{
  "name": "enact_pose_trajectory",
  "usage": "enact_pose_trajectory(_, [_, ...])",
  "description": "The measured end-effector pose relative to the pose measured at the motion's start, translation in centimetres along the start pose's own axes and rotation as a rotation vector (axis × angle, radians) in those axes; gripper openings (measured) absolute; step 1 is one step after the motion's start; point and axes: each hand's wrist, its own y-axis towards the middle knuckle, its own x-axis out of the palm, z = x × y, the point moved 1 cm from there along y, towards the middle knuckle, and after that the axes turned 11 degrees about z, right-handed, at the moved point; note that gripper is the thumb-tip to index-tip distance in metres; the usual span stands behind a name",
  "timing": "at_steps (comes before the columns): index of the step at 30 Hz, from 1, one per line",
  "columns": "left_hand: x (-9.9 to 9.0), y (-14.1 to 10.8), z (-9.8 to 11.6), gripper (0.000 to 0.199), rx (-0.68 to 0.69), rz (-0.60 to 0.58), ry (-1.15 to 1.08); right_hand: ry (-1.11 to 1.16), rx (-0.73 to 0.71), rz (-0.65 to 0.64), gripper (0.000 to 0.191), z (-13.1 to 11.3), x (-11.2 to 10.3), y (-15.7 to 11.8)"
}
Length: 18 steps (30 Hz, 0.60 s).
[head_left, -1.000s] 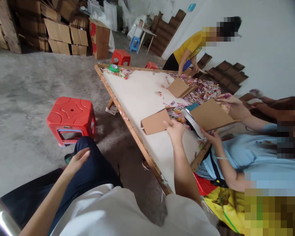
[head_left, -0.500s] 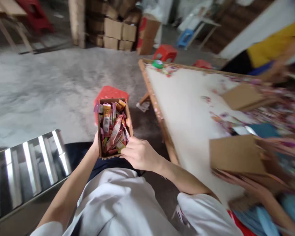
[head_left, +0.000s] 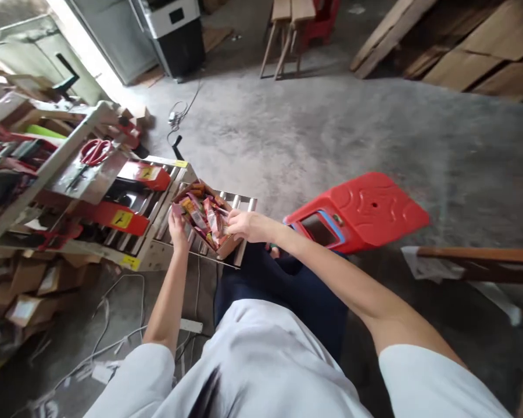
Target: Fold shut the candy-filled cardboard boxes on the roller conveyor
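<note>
A small open cardboard box (head_left: pixel 225 251) full of red, purple and yellow wrapped packets (head_left: pixel 212 217) is over the metal rollers (head_left: pixel 248 204) of a conveyor; whether it rests on them I cannot tell. My left hand (head_left: pixel 178 230) grips its left side, fingers closed against the cardboard. On the right, my right hand (head_left: pixel 249 226) has its fingers bent together at the box's right edge, by the packets. The box is slightly turned, its opening facing up.
Left of the box stands a machine frame with red parts (head_left: pixel 124 218) and red-handled scissors (head_left: pixel 96 152). A red stool (head_left: pixel 375 203) is to the right. Cardboard boxes (head_left: pixel 30 284) and cables (head_left: pixel 108 307) lie lower left. A table edge (head_left: pixel 483 255) shows at right.
The view has swung left, away from the white table and the people there. The box, still between my hands, has moved from over a red stool to over the rollers.
</note>
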Motion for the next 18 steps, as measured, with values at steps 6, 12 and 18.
enact_pose_trajectory(6, [-2.1,4.7,2.3,0.071,0.065,-0.061,-0.078,-0.003,0.218,0.246,0.042,-1.5,-0.2,-0.6])
enact_pose_trajectory(12, [-2.7,5.8,5.0,0.048,0.138,-0.283,0.151,-0.100,0.548,0.318,0.101,-5.2,1.3,2.3])
enact_pose_trajectory(18, [-1.5,4.7,5.8,0.043,0.199,-0.279,0.231,-0.144,0.588,0.383,0.080,-5.6,3.0,8.7])
